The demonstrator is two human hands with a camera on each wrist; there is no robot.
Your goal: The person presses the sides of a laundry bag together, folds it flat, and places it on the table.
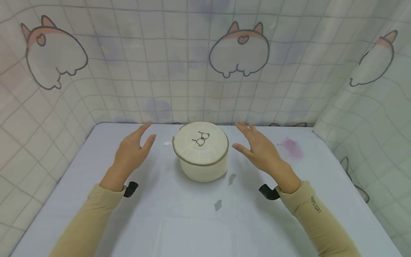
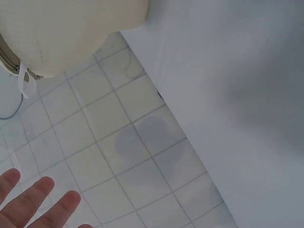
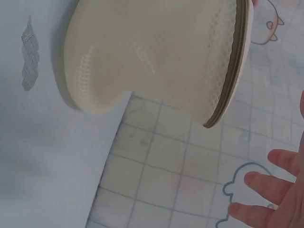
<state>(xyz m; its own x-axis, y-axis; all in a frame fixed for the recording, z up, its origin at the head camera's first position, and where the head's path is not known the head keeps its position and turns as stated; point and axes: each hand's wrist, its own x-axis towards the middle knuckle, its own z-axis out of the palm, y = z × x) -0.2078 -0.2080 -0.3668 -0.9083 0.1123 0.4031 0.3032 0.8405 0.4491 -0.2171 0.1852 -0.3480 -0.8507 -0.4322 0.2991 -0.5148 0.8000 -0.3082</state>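
A round cream mesh laundry bag [image 1: 203,151] stands upright on the table, its flat lid marked with a small dark line drawing. A zipper [image 3: 232,71] rings the lid's edge and looks closed in the right wrist view. At the bag's left side a white tab [image 2: 26,83] sticks out beside the zipper. My left hand [image 1: 130,150] hovers left of the bag, thumb and fingers spread and holding nothing. On the other side, my right hand [image 1: 261,148] is held in the air with fingers extended, nearer to the bag but apart from it.
The white table [image 1: 179,217] has two grey patches [image 1: 218,205] in front of the bag and a pink stain [image 1: 292,147] at the right rear. A checked curtain [image 1: 144,71] with animal drawings encloses the back and both sides.
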